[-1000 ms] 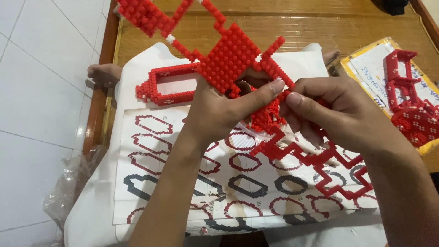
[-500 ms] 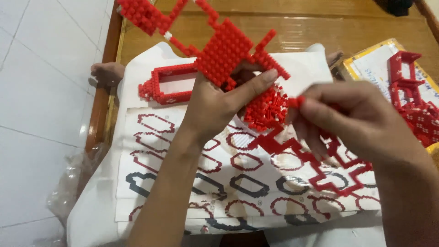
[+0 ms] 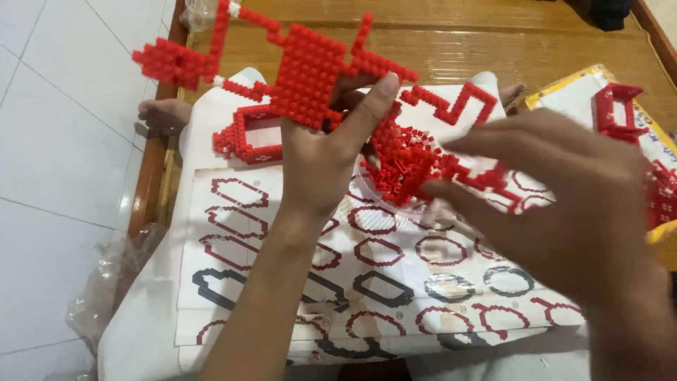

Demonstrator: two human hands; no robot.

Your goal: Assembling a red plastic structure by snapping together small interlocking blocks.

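Lifted higher than half a second ago, the red brick model (image 3: 310, 74) is pinched in the left hand (image 3: 331, 152), near the wooden table's (image 3: 493, 42) far edge. Right hand (image 3: 564, 204), blurred, fingers spread and released, hovers over loose red bricks (image 3: 405, 166) on the instruction sheet (image 3: 282, 254); open sheet lies toward the near edge

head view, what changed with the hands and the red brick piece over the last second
The right hand let go of the red brick model and drew back to the right, blurred. The left hand raised the model, still gripping it. Instruction sheet and loose brick pile unchanged.
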